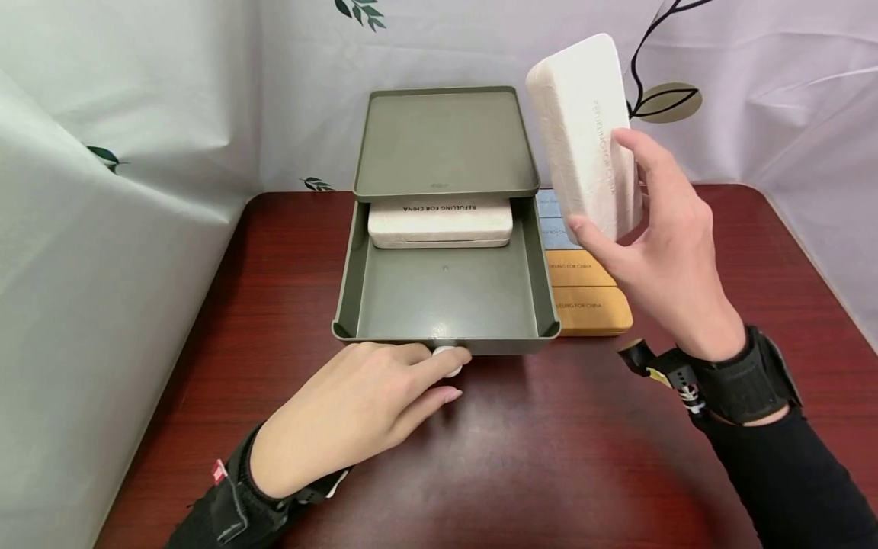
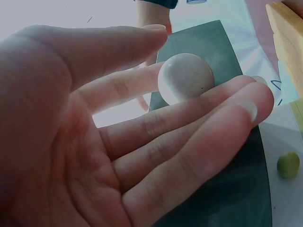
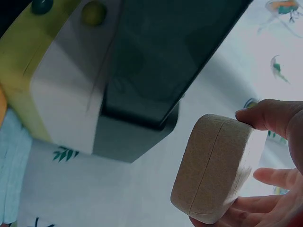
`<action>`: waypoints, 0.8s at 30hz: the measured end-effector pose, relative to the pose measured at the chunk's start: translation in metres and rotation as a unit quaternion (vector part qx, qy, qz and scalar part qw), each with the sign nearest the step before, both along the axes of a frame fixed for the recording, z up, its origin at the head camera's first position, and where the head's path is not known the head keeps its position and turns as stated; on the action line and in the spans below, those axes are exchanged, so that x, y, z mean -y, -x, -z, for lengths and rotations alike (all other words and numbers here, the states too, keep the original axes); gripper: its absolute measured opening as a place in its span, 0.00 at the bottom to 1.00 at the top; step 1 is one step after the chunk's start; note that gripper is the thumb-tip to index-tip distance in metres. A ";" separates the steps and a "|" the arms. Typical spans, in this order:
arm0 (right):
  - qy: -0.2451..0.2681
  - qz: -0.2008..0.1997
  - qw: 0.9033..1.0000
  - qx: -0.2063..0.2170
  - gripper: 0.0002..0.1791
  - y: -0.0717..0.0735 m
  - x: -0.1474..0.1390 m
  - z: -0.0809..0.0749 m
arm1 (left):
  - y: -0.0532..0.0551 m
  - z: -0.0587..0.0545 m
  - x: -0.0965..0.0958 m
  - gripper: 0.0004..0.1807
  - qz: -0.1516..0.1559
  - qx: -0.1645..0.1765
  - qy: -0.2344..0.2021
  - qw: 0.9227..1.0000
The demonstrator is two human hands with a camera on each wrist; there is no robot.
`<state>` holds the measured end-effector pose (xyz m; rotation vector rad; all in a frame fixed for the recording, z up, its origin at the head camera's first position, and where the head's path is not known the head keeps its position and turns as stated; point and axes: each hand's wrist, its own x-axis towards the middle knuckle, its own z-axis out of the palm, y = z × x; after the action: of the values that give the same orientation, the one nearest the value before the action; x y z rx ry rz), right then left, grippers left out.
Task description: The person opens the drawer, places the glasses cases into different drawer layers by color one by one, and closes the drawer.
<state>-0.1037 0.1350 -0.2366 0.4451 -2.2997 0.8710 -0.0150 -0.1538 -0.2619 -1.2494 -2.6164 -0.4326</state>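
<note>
White case (image 1: pixel 583 130) is up at two o'clock in the head view, gripped between the right hand's (image 1: pixel 665 252) thumb and fingers, probably across its width because that suits their span. One second case (image 1: pixel 440 225) lies at the drawer's (image 1: pixel 446 297) twelve o'clock, leaving floor in front. At seven o'clock, the left hand's (image 1: pixel 360 400) nearly straight fingers touch one knob (image 2: pixel 185 79), thumb apart, perhaps steadying it. Two yellow cases (image 1: pixel 590 306) lie at three o'clock; two blue cases (image 1: pixel 557 233), possibly more, at two.
</note>
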 end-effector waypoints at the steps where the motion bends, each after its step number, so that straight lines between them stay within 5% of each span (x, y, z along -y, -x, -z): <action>1: 0.001 -0.006 1.000 -0.003 0.41 -0.002 0.002 -0.002 | 0.000 0.000 0.000 0.14 0.000 -0.001 0.000 1.000; 12: 0.026 -0.129 0.991 0.025 0.44 -0.015 0.019 -0.014 | 0.000 -0.001 0.001 0.14 -0.002 0.000 0.001 1.000; 24: -0.011 -0.201 0.979 0.030 0.43 -0.017 0.030 -0.012 | 0.000 -0.001 0.000 0.14 -0.002 -0.004 0.006 1.000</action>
<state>-0.0868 0.1047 -0.2249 0.9290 -2.3131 1.0603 -0.0148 -0.1533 -0.2608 -1.2465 -2.6182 -0.4111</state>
